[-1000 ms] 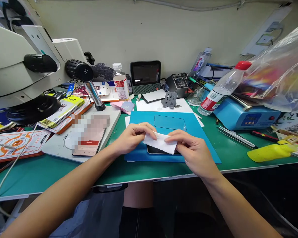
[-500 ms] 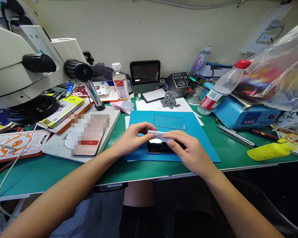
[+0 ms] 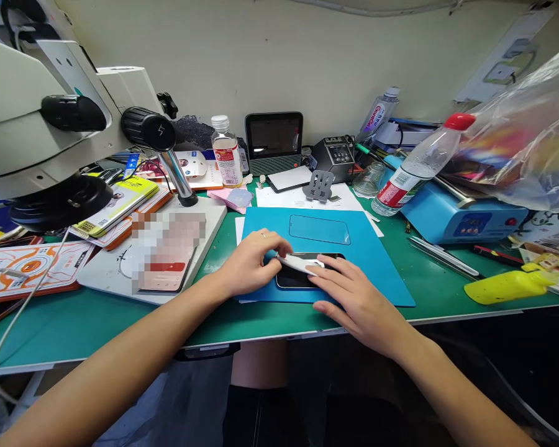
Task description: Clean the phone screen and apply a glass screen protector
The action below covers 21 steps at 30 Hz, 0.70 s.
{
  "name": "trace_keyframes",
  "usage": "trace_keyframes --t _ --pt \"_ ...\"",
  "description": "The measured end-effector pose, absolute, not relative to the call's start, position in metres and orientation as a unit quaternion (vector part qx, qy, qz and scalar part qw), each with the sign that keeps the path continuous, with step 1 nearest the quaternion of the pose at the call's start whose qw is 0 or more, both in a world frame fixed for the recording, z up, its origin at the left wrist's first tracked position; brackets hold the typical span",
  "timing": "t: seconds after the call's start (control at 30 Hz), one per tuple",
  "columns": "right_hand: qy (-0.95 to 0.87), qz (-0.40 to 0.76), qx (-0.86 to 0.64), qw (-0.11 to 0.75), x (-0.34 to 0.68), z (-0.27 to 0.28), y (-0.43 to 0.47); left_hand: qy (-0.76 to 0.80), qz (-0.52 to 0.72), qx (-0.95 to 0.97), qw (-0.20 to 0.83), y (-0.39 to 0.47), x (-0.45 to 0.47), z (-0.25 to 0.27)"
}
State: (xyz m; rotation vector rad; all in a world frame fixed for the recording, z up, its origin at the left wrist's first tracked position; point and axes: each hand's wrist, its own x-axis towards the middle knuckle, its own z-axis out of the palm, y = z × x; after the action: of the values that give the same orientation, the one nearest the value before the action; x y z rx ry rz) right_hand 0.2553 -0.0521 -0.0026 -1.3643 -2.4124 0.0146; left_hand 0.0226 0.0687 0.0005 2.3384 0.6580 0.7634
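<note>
1. While the left hand pinches one end of a folded white wipe between thumb and fingers, the right hand is spread, fingers at the wipe's other end, thumb apart, gripping nothing.
2. Under the wipe, a black-screened smartphone lies on the blue mat.
3. Behind the smartphone, a clear, black-edged screen protector lies flat.

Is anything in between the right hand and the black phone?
Yes, a white cloth, under some of the right hand's fingers, over the black phone. I see nothing else in the way. Whether any fingers touch the screen is hidden.
</note>
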Motion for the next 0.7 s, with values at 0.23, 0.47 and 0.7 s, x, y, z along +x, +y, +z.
trace_keyframes --t 0.23,0.47,0.7 --pt "-0.86 0.011 -0.451 0.239 0.255 -0.002 -0.069 0.316 0.293 0.846 0.312 0.072 0.02 0.0" --pt "-0.846 0.034 -0.468 0.254 0.222 0.0 -0.062 0.331 0.263 0.86 0.287 0.072 0.023 -0.002" --pt "-0.83 0.012 -0.521 0.196 0.201 -0.003 -0.057 0.349 0.259 0.855 0.282 0.075 0.022 -0.002"
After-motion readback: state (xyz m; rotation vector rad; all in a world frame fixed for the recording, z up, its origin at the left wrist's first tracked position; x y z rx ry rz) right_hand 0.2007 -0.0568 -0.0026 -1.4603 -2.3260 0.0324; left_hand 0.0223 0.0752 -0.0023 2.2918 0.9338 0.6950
